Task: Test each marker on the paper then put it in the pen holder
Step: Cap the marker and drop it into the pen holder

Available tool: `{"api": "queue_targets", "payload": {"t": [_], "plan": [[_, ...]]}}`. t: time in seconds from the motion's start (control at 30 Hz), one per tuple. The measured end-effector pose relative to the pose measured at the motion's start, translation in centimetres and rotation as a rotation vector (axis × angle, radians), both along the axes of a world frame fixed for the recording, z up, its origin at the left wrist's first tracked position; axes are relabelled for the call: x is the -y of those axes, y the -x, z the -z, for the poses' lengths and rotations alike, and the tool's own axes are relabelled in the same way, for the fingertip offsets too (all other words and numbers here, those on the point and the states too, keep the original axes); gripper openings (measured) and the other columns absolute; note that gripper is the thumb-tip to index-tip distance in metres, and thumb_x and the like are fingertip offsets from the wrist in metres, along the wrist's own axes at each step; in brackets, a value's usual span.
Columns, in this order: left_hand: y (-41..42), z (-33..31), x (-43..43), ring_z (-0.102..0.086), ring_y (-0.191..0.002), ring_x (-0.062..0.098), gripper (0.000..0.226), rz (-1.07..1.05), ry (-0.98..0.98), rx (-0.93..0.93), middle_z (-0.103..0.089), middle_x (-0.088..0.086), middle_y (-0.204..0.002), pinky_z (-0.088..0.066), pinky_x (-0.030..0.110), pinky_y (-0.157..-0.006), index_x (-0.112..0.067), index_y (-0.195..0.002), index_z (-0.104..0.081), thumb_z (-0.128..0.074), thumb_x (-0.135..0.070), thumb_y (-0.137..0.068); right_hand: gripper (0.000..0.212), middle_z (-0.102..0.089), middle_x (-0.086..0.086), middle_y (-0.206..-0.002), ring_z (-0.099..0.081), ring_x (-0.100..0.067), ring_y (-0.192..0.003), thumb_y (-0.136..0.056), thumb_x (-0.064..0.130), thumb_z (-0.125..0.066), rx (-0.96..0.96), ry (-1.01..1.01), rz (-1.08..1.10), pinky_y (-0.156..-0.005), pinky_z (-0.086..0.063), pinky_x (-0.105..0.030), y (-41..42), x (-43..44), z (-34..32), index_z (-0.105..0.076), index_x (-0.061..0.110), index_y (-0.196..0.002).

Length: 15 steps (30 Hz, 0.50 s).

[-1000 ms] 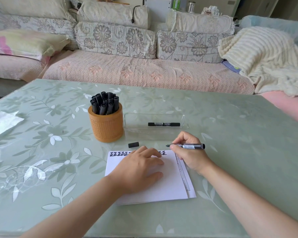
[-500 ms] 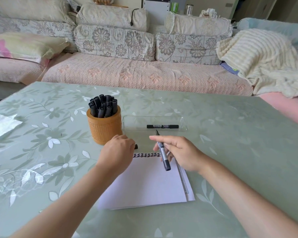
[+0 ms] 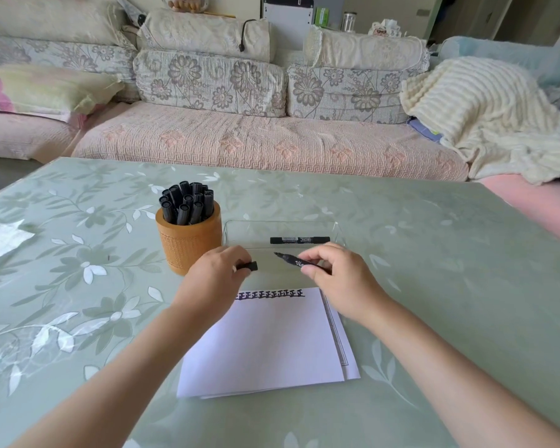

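Nearest on my worktop [image 3: 434, 286] lies the paper [image 3: 262, 341], marks along its far edge. Past it, the left hand [image 3: 214, 276] pinches a cap [image 3: 250, 266], the right hand [image 3: 340, 279] pinches the uncapped marker [image 3: 299, 262], tip toward the cap. Beyond, I see the pen holder [image 3: 188, 244] beside a tray [image 3: 233, 226].

My left forearm [image 3: 120, 376], at seven o'clock, is bare; my right forearm [image 3: 450, 367], at five, likewise; left hand [image 3: 214, 279] and right hand [image 3: 340, 282] bare.
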<state>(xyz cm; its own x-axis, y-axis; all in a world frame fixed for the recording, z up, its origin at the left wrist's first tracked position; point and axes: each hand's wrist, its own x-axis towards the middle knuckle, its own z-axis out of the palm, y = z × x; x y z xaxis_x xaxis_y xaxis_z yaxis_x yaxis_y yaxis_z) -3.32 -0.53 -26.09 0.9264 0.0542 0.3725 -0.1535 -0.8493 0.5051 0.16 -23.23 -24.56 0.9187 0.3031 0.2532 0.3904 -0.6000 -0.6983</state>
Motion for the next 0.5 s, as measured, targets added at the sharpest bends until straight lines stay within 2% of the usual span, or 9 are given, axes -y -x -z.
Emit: {"api": "queue_targets", "payload": {"t": [0.07,0.17,0.27,0.4,0.5], "plan": [[0.3,-0.1,-0.1,-0.055,-0.077,0.01,0.01,0.059,0.021,0.036,-0.06,-0.009,-0.087,-0.044,0.023,-0.064,-0.022,-0.097,-0.066,-0.066,-0.017,-0.088,0.015,-0.06,0.014,-0.097,-0.058,-0.003,-0.091,-0.089,0.018,-0.066,0.049,0.087,-0.015,-0.083,-0.046,-0.021,-0.1,0.1,0.3,-0.071,0.027,-0.101],[0.7,-0.2,0.0,-0.057,-0.079,0.003,0.012,0.136,0.043,0.073,-0.06,-0.012,-0.089,-0.046,0.02,-0.068,-0.021,-0.098,-0.066,-0.067,-0.015,-0.087,0.014,-0.06,0.015,-0.097,-0.057,-0.007,-0.095,-0.089,0.02,-0.067,0.105,0.165,-0.04,-0.086,-0.047,-0.027,0.0,-0.1,0.5,-0.071,0.028,-0.099],[0.7,-0.1,0.2,-0.058,-0.079,0.002,0.014,0.177,0.045,0.118,-0.06,-0.011,-0.091,-0.047,0.018,-0.069,-0.021,-0.099,-0.065,-0.067,-0.014,-0.087,0.014,-0.059,0.016,-0.098,-0.056,-0.007,-0.098,-0.089,0.021,-0.067,0.128,0.158,-0.049,-0.087,-0.047,-0.027,0.1,-0.5,0.3,-0.071,0.028,-0.1],[0.7,0.1,0.4,-0.058,-0.08,0.005,0.013,0.215,0.038,0.119,-0.059,-0.011,-0.09,-0.048,0.022,-0.07,-0.022,-0.098,-0.065,-0.066,-0.015,-0.088,0.014,-0.059,0.016,-0.098,-0.056,-0.007,-0.097,-0.089,0.021,-0.066,0.125,0.148,-0.056,-0.086,-0.047,-0.028,0.2,-0.8,0.5,-0.071,0.029,-0.1],[0.8,-0.1,0.4,-0.057,-0.08,0.005,0.012,0.261,0.033,0.121,-0.058,-0.013,-0.088,-0.045,0.017,-0.071,-0.023,-0.099,-0.065,-0.065,-0.017,-0.089,0.013,-0.059,0.015,-0.097,-0.056,-0.005,-0.094,-0.09,0.021,-0.066,0.097,0.139,-0.085,-0.086,-0.047,-0.026,0.4,-1.2,0.6,-0.07,0.028,-0.1]]}}
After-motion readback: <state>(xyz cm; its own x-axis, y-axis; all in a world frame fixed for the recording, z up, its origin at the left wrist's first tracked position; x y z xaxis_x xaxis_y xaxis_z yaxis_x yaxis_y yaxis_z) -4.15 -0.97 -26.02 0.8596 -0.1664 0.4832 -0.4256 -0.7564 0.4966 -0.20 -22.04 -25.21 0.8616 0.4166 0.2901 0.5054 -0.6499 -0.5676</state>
